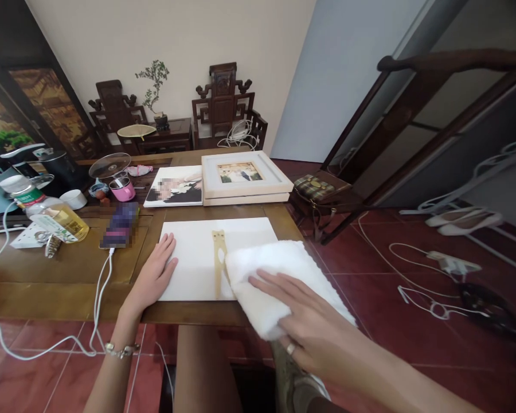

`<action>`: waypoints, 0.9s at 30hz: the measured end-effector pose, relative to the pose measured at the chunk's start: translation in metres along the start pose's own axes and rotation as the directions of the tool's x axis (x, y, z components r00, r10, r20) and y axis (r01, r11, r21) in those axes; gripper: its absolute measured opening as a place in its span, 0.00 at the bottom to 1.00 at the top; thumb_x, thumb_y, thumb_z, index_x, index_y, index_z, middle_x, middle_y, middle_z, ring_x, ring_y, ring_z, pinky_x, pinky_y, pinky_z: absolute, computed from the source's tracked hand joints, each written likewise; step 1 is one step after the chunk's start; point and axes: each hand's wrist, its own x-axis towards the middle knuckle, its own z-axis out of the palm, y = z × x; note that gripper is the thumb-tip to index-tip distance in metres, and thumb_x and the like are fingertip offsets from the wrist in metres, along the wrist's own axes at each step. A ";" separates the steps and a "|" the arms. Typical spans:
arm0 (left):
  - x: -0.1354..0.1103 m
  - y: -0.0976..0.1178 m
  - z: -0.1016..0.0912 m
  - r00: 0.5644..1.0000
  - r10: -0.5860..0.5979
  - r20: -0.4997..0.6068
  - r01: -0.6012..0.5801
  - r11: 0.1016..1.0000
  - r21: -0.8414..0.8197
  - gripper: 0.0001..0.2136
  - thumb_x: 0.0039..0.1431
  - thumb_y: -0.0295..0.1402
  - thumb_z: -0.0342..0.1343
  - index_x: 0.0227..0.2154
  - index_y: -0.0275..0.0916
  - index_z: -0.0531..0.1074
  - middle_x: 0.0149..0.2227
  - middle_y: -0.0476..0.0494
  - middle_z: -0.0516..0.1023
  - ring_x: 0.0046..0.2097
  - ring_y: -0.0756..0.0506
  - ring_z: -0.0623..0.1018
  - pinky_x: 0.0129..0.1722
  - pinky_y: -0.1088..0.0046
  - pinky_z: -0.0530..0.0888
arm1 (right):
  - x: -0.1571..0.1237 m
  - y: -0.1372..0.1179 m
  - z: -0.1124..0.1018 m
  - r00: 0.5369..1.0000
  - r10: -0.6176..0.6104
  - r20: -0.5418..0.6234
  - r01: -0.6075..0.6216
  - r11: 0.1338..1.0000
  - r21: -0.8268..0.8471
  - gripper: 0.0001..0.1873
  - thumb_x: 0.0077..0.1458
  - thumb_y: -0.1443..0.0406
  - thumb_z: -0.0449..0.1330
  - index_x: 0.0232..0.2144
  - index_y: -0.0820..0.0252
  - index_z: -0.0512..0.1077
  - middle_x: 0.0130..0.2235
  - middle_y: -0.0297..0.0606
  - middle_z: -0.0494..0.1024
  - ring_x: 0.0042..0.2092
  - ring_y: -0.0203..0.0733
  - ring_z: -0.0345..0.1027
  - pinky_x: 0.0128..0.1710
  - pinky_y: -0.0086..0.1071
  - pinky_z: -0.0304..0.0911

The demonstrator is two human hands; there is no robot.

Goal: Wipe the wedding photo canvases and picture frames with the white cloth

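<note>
A white rectangular panel (189,258) lies flat at the table's near edge, with a tan tapered strip (218,261) running down its middle. My left hand (158,269) rests spread on the panel's left edge and holds nothing. On the right, a fluffy white cloth (284,264) covers that side of the panel and hangs past the table's edge. My right hand (301,318) grips this cloth, fingers laid over it and the thumb side partly hidden.
Behind the panel are stacked light-wood picture frames (247,178) and a photo print (176,186). Leftward lie a phone (119,225) on a charging cable, a pink cup (123,189) and a bottle of yellow liquid (62,215). A dark wooden chair (413,115) stands at right.
</note>
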 end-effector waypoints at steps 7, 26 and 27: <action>0.000 0.003 -0.004 1.000 -0.003 0.002 0.003 1.000 -0.016 0.24 0.66 0.40 0.43 0.62 0.41 0.56 0.67 0.42 0.53 0.68 0.43 0.50 0.66 0.56 0.50 | 0.072 0.070 0.006 0.999 -0.005 -0.035 0.003 0.999 -0.049 0.07 0.49 0.70 0.59 0.28 0.63 0.78 0.60 0.50 0.64 0.64 0.56 0.51 0.61 0.55 0.48; 0.000 0.004 -0.003 1.000 -0.008 -0.016 0.008 1.000 -0.015 0.24 0.65 0.41 0.43 0.62 0.40 0.58 0.66 0.41 0.54 0.67 0.42 0.52 0.66 0.56 0.51 | -0.010 0.011 0.015 0.989 -0.112 -0.092 0.116 0.993 0.029 0.09 0.42 0.72 0.58 0.19 0.57 0.76 0.62 0.42 0.61 0.65 0.55 0.45 0.64 0.55 0.44; 0.000 0.004 -0.003 1.000 -0.008 -0.018 0.008 1.000 -0.015 0.24 0.65 0.41 0.43 0.62 0.40 0.58 0.66 0.42 0.54 0.67 0.42 0.52 0.66 0.56 0.51 | -0.004 0.016 0.015 0.990 -0.115 -0.086 0.117 0.993 0.017 0.09 0.43 0.72 0.58 0.19 0.57 0.76 0.62 0.43 0.61 0.65 0.55 0.46 0.63 0.54 0.45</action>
